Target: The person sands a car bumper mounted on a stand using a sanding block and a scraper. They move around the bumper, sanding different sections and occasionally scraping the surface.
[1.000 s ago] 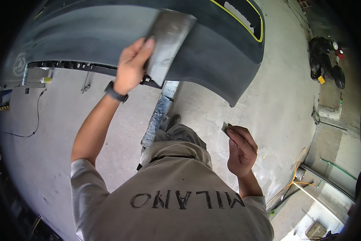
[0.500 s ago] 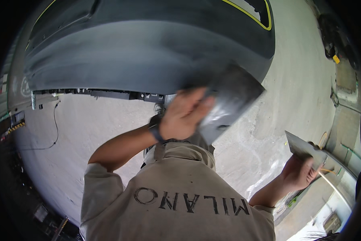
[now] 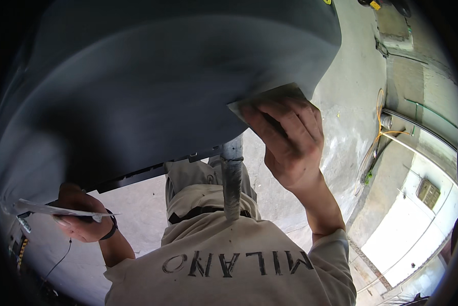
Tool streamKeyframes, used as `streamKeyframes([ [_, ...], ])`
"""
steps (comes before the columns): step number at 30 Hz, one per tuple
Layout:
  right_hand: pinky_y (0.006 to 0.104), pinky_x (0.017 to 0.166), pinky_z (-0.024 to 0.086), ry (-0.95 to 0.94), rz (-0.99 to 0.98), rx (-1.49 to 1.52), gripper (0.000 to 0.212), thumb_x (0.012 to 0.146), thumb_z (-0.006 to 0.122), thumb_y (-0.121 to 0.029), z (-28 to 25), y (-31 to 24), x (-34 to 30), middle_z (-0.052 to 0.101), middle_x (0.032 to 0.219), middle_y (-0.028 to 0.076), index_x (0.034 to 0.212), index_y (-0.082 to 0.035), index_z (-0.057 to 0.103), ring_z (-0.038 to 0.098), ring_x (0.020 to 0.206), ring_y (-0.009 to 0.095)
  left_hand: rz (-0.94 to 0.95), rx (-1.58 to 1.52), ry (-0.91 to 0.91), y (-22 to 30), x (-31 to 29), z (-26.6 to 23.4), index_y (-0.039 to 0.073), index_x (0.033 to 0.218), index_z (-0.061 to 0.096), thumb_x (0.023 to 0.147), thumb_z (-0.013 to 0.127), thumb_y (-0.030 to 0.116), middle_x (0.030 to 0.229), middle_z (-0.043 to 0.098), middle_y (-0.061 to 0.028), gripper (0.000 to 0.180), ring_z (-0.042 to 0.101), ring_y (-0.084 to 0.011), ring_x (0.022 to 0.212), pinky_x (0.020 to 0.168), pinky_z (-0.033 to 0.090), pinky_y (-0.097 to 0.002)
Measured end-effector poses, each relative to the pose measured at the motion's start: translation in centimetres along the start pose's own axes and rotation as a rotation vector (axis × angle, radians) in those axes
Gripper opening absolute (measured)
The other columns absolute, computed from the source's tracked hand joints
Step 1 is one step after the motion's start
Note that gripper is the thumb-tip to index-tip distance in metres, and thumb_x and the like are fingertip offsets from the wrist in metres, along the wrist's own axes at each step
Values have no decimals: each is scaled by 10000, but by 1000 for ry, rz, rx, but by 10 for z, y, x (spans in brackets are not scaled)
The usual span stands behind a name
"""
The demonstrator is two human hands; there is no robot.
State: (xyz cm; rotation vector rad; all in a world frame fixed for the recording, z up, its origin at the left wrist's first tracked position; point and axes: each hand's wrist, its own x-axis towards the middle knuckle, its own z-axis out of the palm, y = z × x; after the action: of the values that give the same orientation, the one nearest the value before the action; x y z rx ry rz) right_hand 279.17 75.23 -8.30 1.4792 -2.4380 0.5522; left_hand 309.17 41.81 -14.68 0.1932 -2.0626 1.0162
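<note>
A large dark grey bumper-like car panel (image 3: 178, 92) fills the upper left and middle, with a smooth, curved, matte surface. My right hand (image 3: 296, 145) is closed on a thin flat spreader (image 3: 277, 92), its fingers laid across the blade. The blade's left corner meets the panel near its lower right end. At the lower left, my left hand (image 3: 83, 224) grips a thin pale plate (image 3: 60, 209), seen nearly edge-on. A small light lump (image 3: 97, 218) shows under the plate's right part. The left fingertips are partly in shadow beside the panel's lower edge.
A worn metal tube (image 3: 232, 178) stands upright beneath the panel, close before my body. Pale concrete floor (image 3: 336, 132) spreads to the right. Along the right wall run an orange hose (image 3: 379, 135) and a pipe (image 3: 422, 160). A dark cable (image 3: 60, 260) hangs at the lower left.
My left hand has moved from the middle to the lower left with its plate. The right hand has brought the spreader from the far right up to the panel. The panel now appears closer.
</note>
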Motion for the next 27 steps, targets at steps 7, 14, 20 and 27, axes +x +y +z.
streamKeyframes([
  [7, 390, 917, 461, -67, 61, 61, 387, 777, 730, -109, -9, -6, 1, 718, 1145, -4, 1143, -135, 853, 649, 1078, 204, -91, -61, -93, 12, 3, -7, -120, 1462, 498, 865, 899, 144, 1280, 703, -277, 766, 797, -364, 948, 740, 664, -397],
  [14, 376, 891, 475, 16, 73, 54, 422, 741, 770, 9, -4, -6, 10, 722, 1121, 11, 1139, -105, 853, 657, 1041, 225, -157, -129, -94, 9, -2, -6, -74, 1438, 522, 913, 876, 206, 1256, 728, -251, 692, 781, -382, 996, 784, 643, -436],
  [20, 406, 924, 449, -56, 89, 107, 379, 778, 718, -157, -14, -4, 2, 702, 1103, -18, 1130, -143, 857, 647, 1053, 194, -136, -47, -123, 7, 4, -8, -116, 1457, 518, 885, 879, 169, 1309, 695, -314, 734, 768, -437, 1061, 875, 642, -468],
  [27, 413, 948, 458, 66, 87, 35, 379, 777, 713, -160, -1, -5, 5, 686, 1091, -6, 1124, -154, 863, 648, 1052, 192, -123, -92, -132, 4, 1, -8, -121, 1461, 505, 902, 868, 189, 1312, 684, -340, 735, 757, -457, 1104, 907, 636, -484],
])
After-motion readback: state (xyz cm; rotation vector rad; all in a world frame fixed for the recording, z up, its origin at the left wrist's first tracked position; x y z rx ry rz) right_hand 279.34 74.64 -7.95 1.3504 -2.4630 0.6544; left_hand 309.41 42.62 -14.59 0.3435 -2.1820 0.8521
